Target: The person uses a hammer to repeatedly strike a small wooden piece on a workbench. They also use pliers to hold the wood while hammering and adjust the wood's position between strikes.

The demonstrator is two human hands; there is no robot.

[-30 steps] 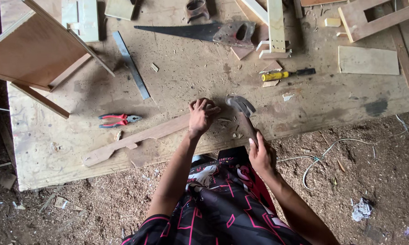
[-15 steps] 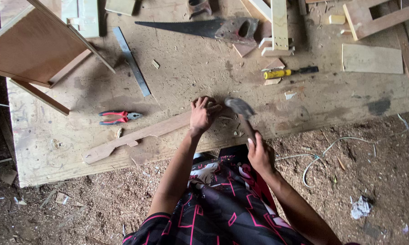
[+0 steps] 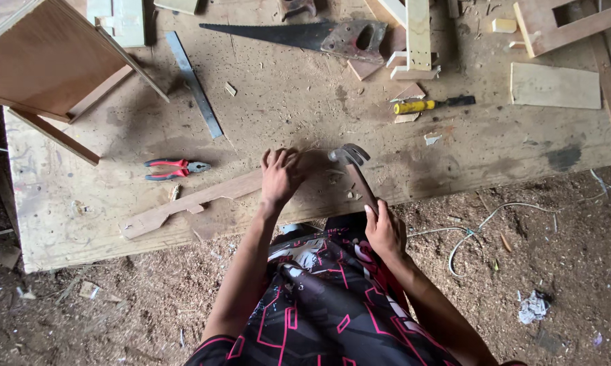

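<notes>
We look down on a wide plywood table [image 3: 82,224] strewn with offcuts, a hand saw [image 3: 305,35] at its far edge and red-handled pliers [image 3: 173,169] to the left. On it, near the front edge, a long shaped wooden strip [image 3: 197,202] runs left to right, rising slightly toward the right. Our left hand [image 3: 279,177] lies flat on the strip's right end, fingers [image 3: 273,159] spread narrow and pressing down, holding nothing else. Just to the right, our right hand [image 3: 384,232] is wrapped round the handle of a claw hammer [image 3: 357,173]. The handle slants up and left from the palm, so the head [image 3: 348,154] sits just beside the left fingertips, over the strip's right end. A yellow-handled screwdriver [image 3: 431,105] lies well apart.
</notes>
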